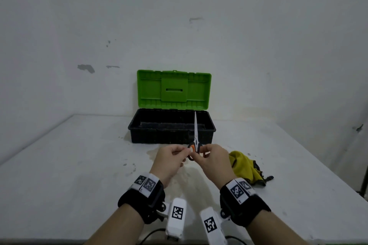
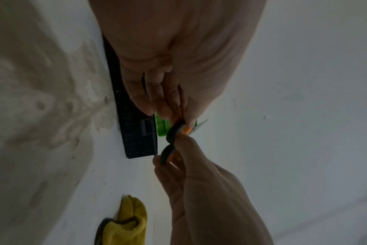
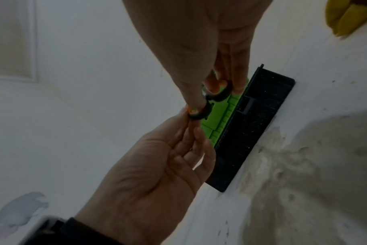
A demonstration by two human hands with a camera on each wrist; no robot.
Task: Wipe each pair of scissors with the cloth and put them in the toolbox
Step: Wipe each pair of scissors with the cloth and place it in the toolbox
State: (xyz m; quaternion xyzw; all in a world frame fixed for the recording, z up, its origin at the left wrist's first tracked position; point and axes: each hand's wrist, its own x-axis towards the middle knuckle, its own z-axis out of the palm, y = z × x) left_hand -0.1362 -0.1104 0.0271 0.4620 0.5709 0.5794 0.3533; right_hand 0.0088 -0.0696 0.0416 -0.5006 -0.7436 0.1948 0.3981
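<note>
A pair of scissors (image 1: 195,135) with black and orange handles points blade-up in front of the toolbox (image 1: 171,135). My left hand (image 1: 173,157) pinches the left handle loop (image 2: 176,131). My right hand (image 1: 211,157) grips the right handle loop (image 3: 218,94). The blades are together and rise in front of the box's right part. The toolbox has a black base and an upright green lid (image 1: 173,89); its inside looks dark and bare. The yellow cloth (image 1: 247,167) lies crumpled on the table, right of my right hand.
The white table (image 1: 79,165) is stained and damp-looking around the box and under my hands. A white wall stands close behind the toolbox. Cables hang at the table's near edge.
</note>
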